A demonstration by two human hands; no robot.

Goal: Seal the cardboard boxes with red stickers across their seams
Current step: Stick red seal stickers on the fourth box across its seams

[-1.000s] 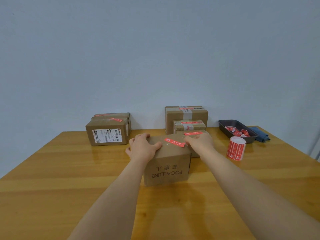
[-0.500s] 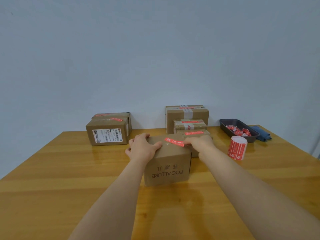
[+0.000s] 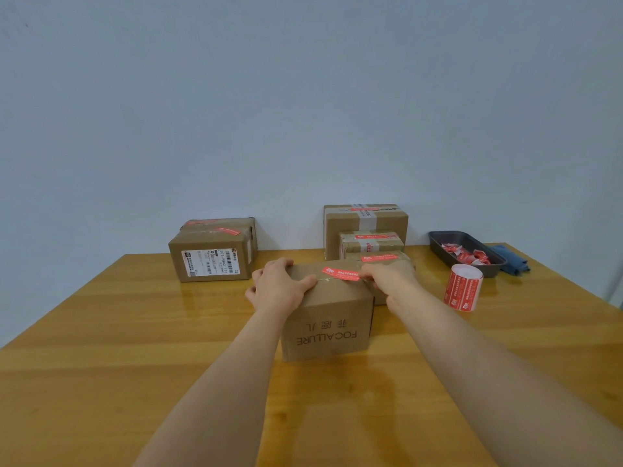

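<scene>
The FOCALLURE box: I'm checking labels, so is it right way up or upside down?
Upside down. The FOCALLURE box shows its front print inverted toward the camera, while the red sticker lies on the face now on top.

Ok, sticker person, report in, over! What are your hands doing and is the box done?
Left hand grips FOCALLURE box top edge. Right hand presses red sticker end onto the seam. Sticker on, nothing in the way. Over.

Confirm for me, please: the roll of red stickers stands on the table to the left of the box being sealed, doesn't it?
Not quite: the head view shows the roll of red stickers standing on the table to the right of the box being sealed, not the left.
</scene>
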